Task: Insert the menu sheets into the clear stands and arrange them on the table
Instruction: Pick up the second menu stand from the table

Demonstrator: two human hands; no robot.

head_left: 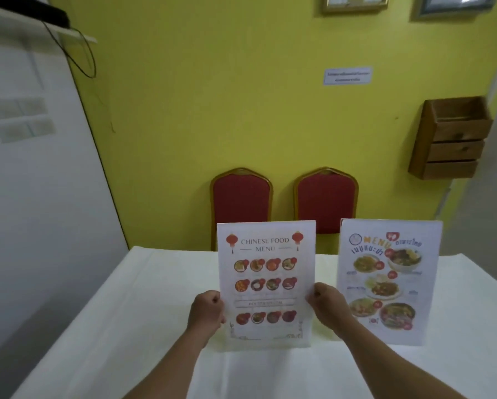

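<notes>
both hands grip the chinese menu stand [266, 283] by its side edges, left hand [207, 311] and right hand [329, 305], fingers curled tight on it, base at the counter [155, 298]. thai menu stand [387, 280] stands just beside on the right. set it flat, line up both fronts, then let go.

Matt white cloth [143, 326] covers the table. Glossy clear plastic stands [266, 345] hold printed paper menus [388, 283]. Chairs [241, 197]: red fabric, gold frames. Wooden box [451, 139].
</notes>
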